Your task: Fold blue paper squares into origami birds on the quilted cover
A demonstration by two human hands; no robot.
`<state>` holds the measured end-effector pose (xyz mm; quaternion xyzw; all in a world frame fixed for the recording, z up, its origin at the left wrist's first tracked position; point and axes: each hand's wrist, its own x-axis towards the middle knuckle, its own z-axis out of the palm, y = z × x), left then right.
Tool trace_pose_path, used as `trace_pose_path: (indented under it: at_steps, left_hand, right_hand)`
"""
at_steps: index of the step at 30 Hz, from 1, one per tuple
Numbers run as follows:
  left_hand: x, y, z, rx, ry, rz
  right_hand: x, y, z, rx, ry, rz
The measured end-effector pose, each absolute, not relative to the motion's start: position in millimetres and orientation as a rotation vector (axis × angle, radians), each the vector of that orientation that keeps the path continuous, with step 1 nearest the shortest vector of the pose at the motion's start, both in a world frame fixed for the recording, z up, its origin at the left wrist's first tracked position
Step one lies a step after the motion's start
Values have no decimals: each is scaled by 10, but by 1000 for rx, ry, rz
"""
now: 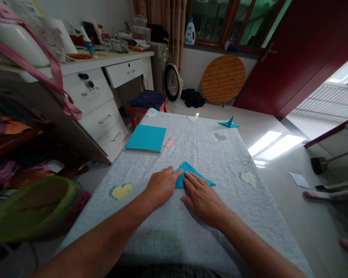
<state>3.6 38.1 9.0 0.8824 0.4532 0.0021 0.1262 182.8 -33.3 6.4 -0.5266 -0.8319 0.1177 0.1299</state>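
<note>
While both hands lie flat and spread on the folded blue paper (188, 174) near the middle of the table (191, 231), the left hand (161, 187) covers its left corner and the right hand (202, 199) its lower edge, neither one pinching. If the palms push unevenly, the paper could slide on the wrinkled cloth and the crease could come out crooked. A stack of blue sheets (146, 138) lies well apart at the far left, and a finished folded shape (229, 123) sits at the far right edge. Nothing stands between the hands and the paper.
</note>
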Motion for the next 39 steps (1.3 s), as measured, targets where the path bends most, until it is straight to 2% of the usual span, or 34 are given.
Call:
trace_pose_path:
  at_steps: [9,16,20,22,39]
  left_hand:
    - [-30,357,86,2681,1373,-49]
    - [-475,440,52,2915,1475,-26]
    - [-617,299,17,3060,1017,283]
    - [-605,186,9,3067,838,328]
    - [-735,23,101,3062,986,-52]
  right_hand:
    - [1707,-435,-16,-1694,-2447,352]
    - [1675,-437,-21,-1714,-2471,416]
    - [1656,-439,-32,-1711,-2476,400]
    - [1647,-439,-31,-1711,-2483,386]
    - [1921,-472,50,-1632,-2574,442]
